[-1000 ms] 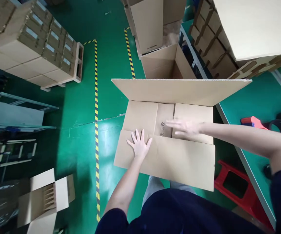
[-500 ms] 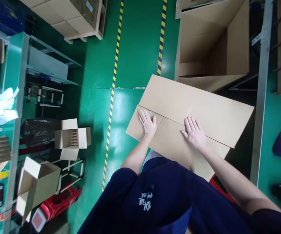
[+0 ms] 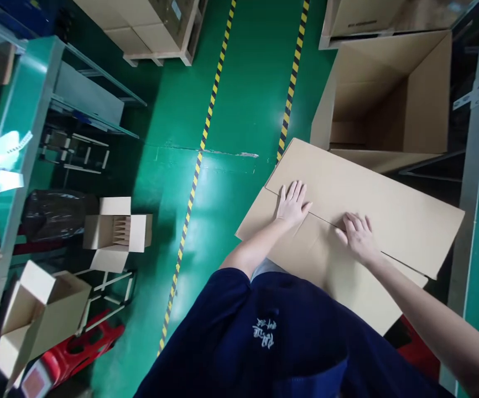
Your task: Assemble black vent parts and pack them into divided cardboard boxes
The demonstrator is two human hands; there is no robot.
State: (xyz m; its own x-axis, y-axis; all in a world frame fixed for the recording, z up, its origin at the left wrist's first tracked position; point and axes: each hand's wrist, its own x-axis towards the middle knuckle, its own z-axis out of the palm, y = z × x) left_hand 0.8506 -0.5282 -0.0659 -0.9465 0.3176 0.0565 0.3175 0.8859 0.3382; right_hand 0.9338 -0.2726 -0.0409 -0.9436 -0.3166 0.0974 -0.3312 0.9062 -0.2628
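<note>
“Right in front of the person's body, what lies under the hands?”

“A closed-over cardboard box (image 3: 334,193), its long axis slanting from far left to near right. Both hands touch its top, across the seam (image 3: 405,264) between two flaps.”

“Which hand is nearer which end?”

“The left hand (image 3: 293,209) is nearer the far left end, flat with fingers spread, holding nothing. The right hand (image 3: 359,239) is around the middle, palm down, fingers loosely bent, gripping nothing that I can see. Rightward, the seam runs on past it.”

“And the materials?”

“Plain brown cardboard, matt and straight-edged, with a thin dark gap towards the seam's right end. Beyond stands a deep open box (image 3: 426,99) with flat walls. Leftward, striped tape (image 3: 200,157) crosses a glossy green floor (image 3: 248,72).”
</note>
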